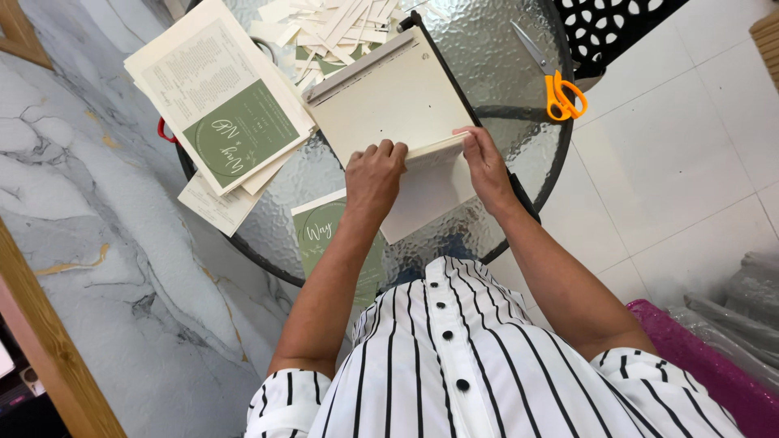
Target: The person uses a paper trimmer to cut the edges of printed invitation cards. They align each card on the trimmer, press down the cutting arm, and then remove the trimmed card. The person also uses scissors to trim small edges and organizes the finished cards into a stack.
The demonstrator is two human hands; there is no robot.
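A cream paper trimmer (389, 93) with a black blade arm lies on a round glass table (503, 49). On its near end rests a thin stack of cream cards (434, 152). My left hand (375, 174) presses down on the stack's left part, fingers curled over its edge. My right hand (485, 158) pinches the stack's right edge beside the blade arm. A green and cream printed sheet (318, 229) lies under my left wrist.
A pile of printed cream and green sheets (219, 101) sits at the table's left. Cut paper strips (333, 28) are heaped at the far side. Orange-handled scissors (556, 85) lie at the right. Marble floor to the left, white tiles to the right, a pink bag (714, 365).
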